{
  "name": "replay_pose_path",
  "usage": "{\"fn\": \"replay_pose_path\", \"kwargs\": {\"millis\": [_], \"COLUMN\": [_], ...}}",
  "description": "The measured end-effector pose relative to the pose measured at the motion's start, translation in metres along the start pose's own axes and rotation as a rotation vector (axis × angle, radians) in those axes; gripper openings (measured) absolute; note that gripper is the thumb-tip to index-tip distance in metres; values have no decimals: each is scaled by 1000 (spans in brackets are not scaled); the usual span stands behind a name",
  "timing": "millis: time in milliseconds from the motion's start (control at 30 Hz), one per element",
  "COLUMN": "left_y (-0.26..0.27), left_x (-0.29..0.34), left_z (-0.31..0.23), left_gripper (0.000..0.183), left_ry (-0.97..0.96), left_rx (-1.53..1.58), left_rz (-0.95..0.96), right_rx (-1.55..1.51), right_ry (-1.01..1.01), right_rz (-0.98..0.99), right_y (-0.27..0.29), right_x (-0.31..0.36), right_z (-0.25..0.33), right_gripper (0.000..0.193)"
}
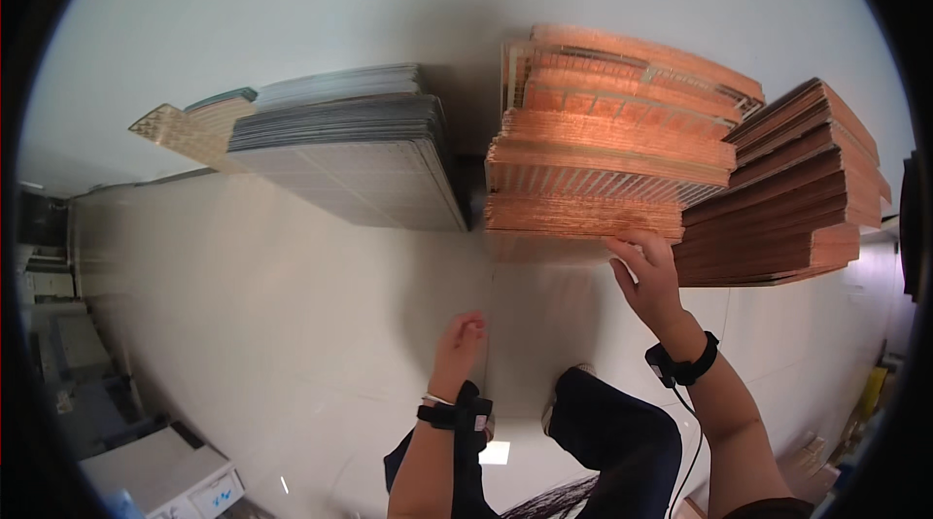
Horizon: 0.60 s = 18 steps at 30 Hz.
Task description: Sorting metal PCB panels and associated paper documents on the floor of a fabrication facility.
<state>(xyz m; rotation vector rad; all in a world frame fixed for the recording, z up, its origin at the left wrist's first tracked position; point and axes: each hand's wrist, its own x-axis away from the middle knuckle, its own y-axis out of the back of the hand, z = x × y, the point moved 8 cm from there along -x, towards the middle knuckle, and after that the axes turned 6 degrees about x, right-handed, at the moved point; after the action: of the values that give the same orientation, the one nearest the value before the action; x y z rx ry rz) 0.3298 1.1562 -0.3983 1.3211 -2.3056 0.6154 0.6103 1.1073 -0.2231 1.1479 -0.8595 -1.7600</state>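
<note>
Strands of dark hair (552, 501) dangle at the lower edge, right up by the camera, with dark trousers (627, 436) just beyond and two bare forearms reaching in on either side. And look at the right hand (649, 276): it's up at the front of the copper-coloured boards (583, 216), fingertips at the top edge of the foremost bundle, thumb spread a little below them! Whether those fingers pinch a board or merely rest against it, I cannot tell from this angle. Over to the left hand (460, 342), low over the pale floor (292, 310), well apart from every stack, its fingers loosely curled; how tightly they close, I can't make out.

Now the line-up! Those copper-coloured boards stand on edge in several bundles, one behind another, back toward the white wall (292, 9). Just to their right, reddish-brown boards (777, 218) stand packed in a long, slanting row. Left across a shadowed gap come the grey sheets (340, 169), a thick upright stack, and beyond them a yellowish panel (180, 135) leans at the far end. Both wrists wear black straps (702, 361), and a thin black cable (698, 432) runs down beside the right forearm.
</note>
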Motion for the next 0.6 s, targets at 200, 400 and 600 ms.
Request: {"fn": "replay_pose_path", "kwargs": {"millis": [200,400,600], "left_y": [-5,-44,-69], "left_x": [-40,-25,6], "left_z": [-58,-88,-78], "left_gripper": [24,26,27], "left_ry": [-338,-587,-618], "left_rx": [-487,-943,-874], "left_rz": [42,279,442], "right_rx": [272,325,235], "right_ry": [76,87,45], "right_rz": [-117,-175,-45], "right_y": [-14,-14,-7], "right_x": [25,33,26], "right_z": [14,29,31], "right_gripper": [38,43,32]}}
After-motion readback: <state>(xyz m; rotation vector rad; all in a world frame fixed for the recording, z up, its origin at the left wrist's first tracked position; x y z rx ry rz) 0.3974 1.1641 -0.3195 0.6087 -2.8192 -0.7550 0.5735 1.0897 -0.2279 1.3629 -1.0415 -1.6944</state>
